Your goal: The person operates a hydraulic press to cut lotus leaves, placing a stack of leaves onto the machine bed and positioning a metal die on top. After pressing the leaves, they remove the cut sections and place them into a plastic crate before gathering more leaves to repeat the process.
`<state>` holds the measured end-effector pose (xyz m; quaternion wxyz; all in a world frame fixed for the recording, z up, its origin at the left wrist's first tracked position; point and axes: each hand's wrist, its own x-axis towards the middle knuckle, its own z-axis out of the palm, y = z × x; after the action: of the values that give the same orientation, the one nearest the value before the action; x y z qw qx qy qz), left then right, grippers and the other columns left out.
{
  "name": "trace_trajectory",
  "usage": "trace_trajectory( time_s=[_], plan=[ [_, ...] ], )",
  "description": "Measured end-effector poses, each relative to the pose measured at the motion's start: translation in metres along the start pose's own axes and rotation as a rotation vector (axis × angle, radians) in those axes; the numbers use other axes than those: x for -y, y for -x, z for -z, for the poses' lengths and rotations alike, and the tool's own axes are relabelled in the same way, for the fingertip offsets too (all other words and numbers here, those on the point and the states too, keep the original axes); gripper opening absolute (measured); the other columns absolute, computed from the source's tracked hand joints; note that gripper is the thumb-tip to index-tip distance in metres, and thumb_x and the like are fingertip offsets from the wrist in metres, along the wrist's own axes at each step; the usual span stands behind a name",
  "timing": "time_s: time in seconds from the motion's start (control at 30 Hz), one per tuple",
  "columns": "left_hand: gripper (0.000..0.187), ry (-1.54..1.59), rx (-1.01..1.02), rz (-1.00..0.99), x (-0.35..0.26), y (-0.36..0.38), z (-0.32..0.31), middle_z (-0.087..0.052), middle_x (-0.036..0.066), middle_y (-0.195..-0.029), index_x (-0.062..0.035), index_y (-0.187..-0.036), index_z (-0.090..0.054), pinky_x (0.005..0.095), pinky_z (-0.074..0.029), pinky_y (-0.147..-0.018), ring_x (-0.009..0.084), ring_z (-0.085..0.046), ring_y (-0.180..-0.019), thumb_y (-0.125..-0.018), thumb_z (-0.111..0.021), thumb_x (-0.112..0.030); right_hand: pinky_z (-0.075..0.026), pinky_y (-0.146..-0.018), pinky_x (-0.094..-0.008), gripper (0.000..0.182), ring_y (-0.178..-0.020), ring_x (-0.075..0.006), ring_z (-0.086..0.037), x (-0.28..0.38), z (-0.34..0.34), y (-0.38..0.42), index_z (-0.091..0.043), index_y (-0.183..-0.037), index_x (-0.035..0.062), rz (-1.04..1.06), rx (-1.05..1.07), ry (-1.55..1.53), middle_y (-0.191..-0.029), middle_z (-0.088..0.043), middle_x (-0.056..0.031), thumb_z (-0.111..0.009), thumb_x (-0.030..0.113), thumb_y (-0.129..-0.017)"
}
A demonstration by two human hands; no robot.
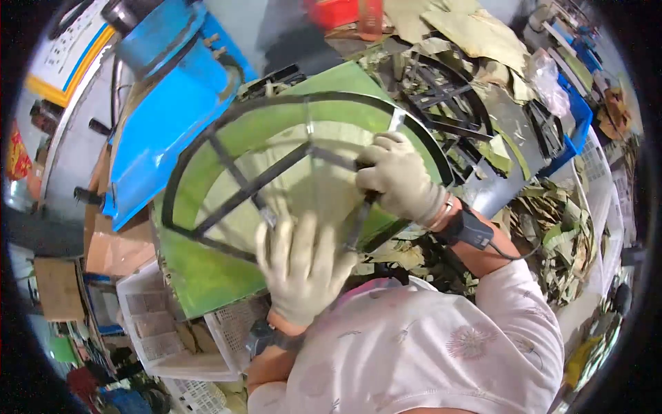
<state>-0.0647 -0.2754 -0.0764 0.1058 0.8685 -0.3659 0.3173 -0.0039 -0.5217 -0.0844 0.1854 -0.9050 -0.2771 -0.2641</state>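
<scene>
A black fan-shaped frame (247,188) with crossing bars lies over a green sheet (200,272) that has a paler rounded area in its middle. My left hand (301,265), in a pale glove, rests with spread fingers at the frame's near edge, fingertips by a short bar. The gloved right hand (400,176) is curled round a dark bar on the frame's right side. Its palm side is hidden.
A blue machine (169,131) stands at the left. White baskets (148,328) are at lower left. Green scraps (552,228) pile up at the right, near a blue bin (578,114). More black frames (448,100) lie at the back right.
</scene>
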Motion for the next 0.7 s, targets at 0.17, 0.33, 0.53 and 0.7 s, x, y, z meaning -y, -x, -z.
trace_trajectory(
  time_s=[0.17,0.33,0.53,0.7],
  plan=[
    [0.058,0.031,-0.072,-0.044,0.016,0.028,-0.03,-0.05,0.022,-0.141,-0.0024,-0.132,-0.056,0.066,-0.035,-0.111,0.0448,-0.045,-0.132,-0.098,-0.061,-0.049,-0.047,-0.083,-0.0427,0.017,-0.088,-0.0324,-0.063,-0.061,0.057,0.092,-0.068,-0.072,0.0124,-0.39,-0.087,0.071,-0.085,-0.065,-0.0069,-0.069,0.002,-0.06],
    [0.062,0.06,0.199,0.24,0.019,0.054,-0.068,-0.049,0.023,-0.144,-0.0001,-0.135,-0.052,0.0609,-0.027,-0.118,0.0444,-0.045,-0.134,-0.094,-0.061,-0.045,-0.051,-0.072,-0.0395,0.017,-0.079,-0.0368,-0.065,-0.12,0.096,0.202,-0.069,-0.078,0.0017,-0.851,-0.259,0.23,-0.08,-0.064,-0.0185,-0.061,-0.006,-0.066],
    [0.063,-0.042,0.274,0.209,0.018,0.052,-0.076,-0.052,0.024,-0.139,0.0003,-0.135,-0.052,0.0613,-0.03,-0.116,0.0437,-0.046,-0.133,-0.087,-0.067,-0.039,-0.055,-0.079,-0.0409,0.023,-0.092,-0.0385,-0.07,-0.19,0.123,0.313,-0.076,-0.096,0.0073,-1.349,-0.241,0.392,-0.093,-0.073,-0.0197,-0.064,0.014,-0.077],
    [0.061,0.005,0.26,0.23,0.013,0.04,-0.069,-0.054,0.022,-0.134,0.0005,-0.13,-0.054,0.0618,-0.033,-0.114,0.0437,-0.048,-0.13,-0.084,-0.069,-0.037,-0.055,-0.079,-0.0358,0.027,-0.086,-0.0244,-0.074,-0.255,0.118,0.377,-0.077,-0.105,0.0063,-1.299,-0.1,0.364,-0.091,-0.077,-0.0166,-0.068,0.014,-0.081]
  ],
)
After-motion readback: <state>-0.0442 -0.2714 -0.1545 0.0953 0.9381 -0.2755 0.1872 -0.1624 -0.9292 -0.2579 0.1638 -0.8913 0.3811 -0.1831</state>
